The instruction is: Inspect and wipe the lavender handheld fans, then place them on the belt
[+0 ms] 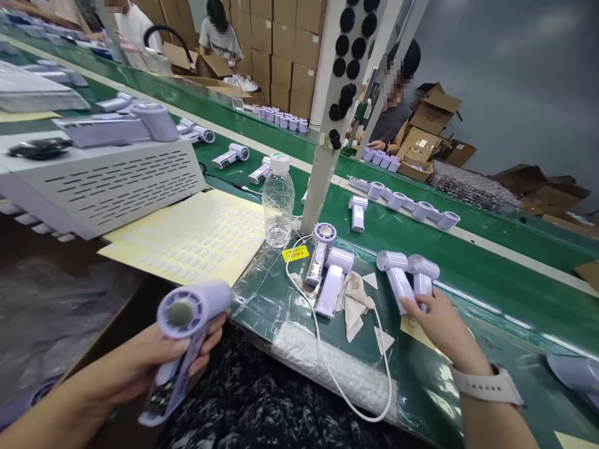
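My left hand (145, 355) is wrapped round a lilac handheld fan (213, 299), lifted in front of the bench edge. Its round grille faces me, and the handle's open side shows parts inside. On the right, my right hand (444, 324) has its fingers closed on the handle of another lilac fan (425, 267) at the bench. A similar fan (393, 262) lies just left of it, close to my fingertips. Between my hands rest a fan with an open handle (316, 262) and a closed-handled fan (332, 284), beside a crumpled beige cloth (356, 299).
A clear plastic bottle (277, 212) stands by a metal post (322, 168). A white cable (318, 337) loops over a bubble-wrap roll (332, 362). Yellow sticker sheets (224, 224) lie beside a vented white box (121, 181). Fans line the green conveyor (299, 168); people work beyond.
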Demonstrator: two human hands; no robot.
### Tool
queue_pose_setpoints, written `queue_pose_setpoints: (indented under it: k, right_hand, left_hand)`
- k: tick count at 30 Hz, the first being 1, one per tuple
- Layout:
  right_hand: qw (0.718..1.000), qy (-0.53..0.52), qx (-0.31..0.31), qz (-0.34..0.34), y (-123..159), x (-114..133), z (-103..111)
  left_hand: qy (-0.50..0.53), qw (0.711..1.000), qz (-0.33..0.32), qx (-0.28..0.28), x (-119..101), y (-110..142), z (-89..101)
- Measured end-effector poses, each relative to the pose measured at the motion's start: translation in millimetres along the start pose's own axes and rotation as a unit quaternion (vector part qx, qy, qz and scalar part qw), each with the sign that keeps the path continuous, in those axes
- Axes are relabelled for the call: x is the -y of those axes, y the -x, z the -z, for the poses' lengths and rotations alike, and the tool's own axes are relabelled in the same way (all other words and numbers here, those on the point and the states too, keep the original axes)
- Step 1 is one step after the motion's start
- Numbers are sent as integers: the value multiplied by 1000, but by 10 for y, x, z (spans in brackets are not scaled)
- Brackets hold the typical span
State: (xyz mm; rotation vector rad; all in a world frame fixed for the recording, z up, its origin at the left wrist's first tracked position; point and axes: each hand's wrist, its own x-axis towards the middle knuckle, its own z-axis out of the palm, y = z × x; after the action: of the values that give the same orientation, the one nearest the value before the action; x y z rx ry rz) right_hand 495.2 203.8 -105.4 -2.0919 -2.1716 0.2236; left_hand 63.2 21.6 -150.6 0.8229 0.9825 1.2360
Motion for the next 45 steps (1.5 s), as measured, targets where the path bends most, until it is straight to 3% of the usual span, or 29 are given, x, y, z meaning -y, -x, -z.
queue_pose_setpoints:
  k: [3, 5, 6, 8, 10, 13, 15, 18, 21, 23, 25, 26, 28, 32, 35, 38, 45]
  right_hand:
    - [990, -8, -129, 50, 181, 291, -31]
    - [955, -95, -227, 164, 135, 752, 57]
    - [928, -165, -236, 235, 78, 1037, 110]
    - [893, -293, -112, 322, -89, 1646, 167]
    - [866, -413, 2, 281, -303, 2208, 112]
    - [854, -455, 40, 248, -587, 2784, -97]
    - [842, -477, 42, 248, -649, 2921, -188]
    - [816, -514, 32, 264, -493, 2711, -140]
    - [757, -598, 67, 255, -137, 2103, 30]
    - [711, -655, 157, 200, 167, 1616, 96]
    - [669, -671, 304, 96, 507, 1172, 56]
    - [633, -680, 366, 49, 680, 988, -7]
    - [572, -706, 415, -37, 999, 723, -193]
    - [455, -785, 390, -154, 1375, 589, -523]
    - [384, -799, 422, -188, 1406, 647, -569]
    - [362, -819, 404, -188, 1364, 663, -555]
    - [367, -818, 393, -206, 1349, 641, -559]
  left_hand:
    - [16, 997, 69, 28, -79, -71, -233]
    - [40, 998, 45, 17, -78, -81, -398]
    - [55, 998, 30, 12, -57, -61, -459]
    - [87, 996, 17, 0, 10, 35, -524]
    - [106, 994, 26, -18, 85, 194, -533]
    - [94, 993, 41, -64, 170, 465, -507]
    - [58, 991, 40, -114, 204, 608, -478]
    - [6, 985, 53, -166, 238, 695, -405]
    - [-1, 985, 62, -162, 281, 586, -326]
    - [27, 988, 60, -137, 324, 413, -323]
    - [66, 991, 51, -106, 358, 205, -388]
    - [85, 991, 42, -91, 362, 102, -446]
    - [109, 992, 23, -59, 336, -74, -593]
    - [115, 993, 28, -5, 224, -252, -865]
    - [104, 994, 39, 1, 224, -242, -944]
    - [91, 994, 62, -21, 325, -180, -931]
    - [85, 990, 98, -58, 450, -118, -898]
